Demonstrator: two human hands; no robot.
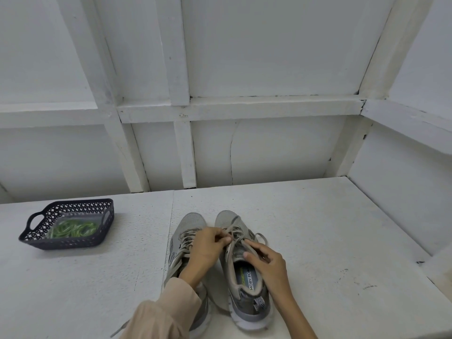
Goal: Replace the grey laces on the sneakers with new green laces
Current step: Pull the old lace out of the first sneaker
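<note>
L grip [208,248] pinches grey lace [238,234] on R sneaker [247,277]; R grip [266,263] clamps its eyelet edge. Risk: hard yank could snag lace in eyelets, drag shoe along counter [318,241]. Green laces [73,228] sit in basket [61,244], left.

We note the left sneaker [188,223] beneath the left hand [206,249] and the right sneaker [247,292] gripped by the right hand [266,264]. Both are grey, upright, toes pointing away. Grey laces [236,234] threaded, one pinched at the left fingertips. Green laces [73,228] bundled, well left of both hands.

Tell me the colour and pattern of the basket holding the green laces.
Dark navy, nearly black basket, its walls a lattice of small holes; head view.
</note>
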